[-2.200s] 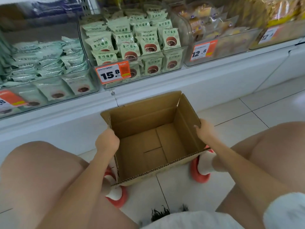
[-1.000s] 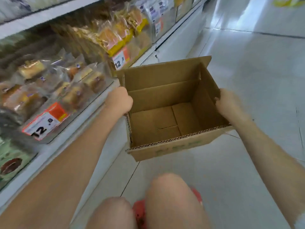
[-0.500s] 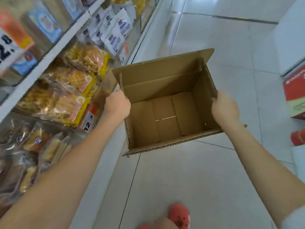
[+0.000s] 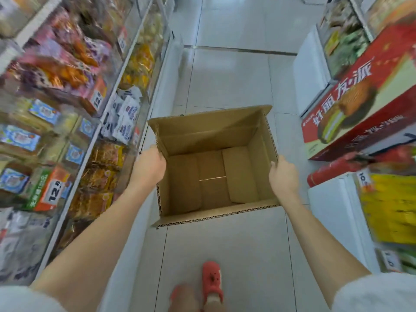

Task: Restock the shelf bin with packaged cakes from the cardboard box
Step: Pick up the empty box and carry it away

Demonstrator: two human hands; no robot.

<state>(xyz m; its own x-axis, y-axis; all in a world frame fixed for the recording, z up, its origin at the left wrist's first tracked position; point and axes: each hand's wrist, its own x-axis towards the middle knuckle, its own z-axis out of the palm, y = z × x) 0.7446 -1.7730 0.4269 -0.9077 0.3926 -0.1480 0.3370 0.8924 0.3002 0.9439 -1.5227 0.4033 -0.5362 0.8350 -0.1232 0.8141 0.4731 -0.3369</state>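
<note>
Aisle floor ran ahead, shelves either side. My left hand and right hand each gripped a wall of the empty box; best carried level, clear of shelves.

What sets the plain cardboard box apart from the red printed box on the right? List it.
The cardboard box is plain brown; the red box carries print and a cake picture. The cardboard box is open and empty, the red box closed. The left hand and right hand carry the cardboard box; the red box lies on a display. Both are rectangular.
</note>
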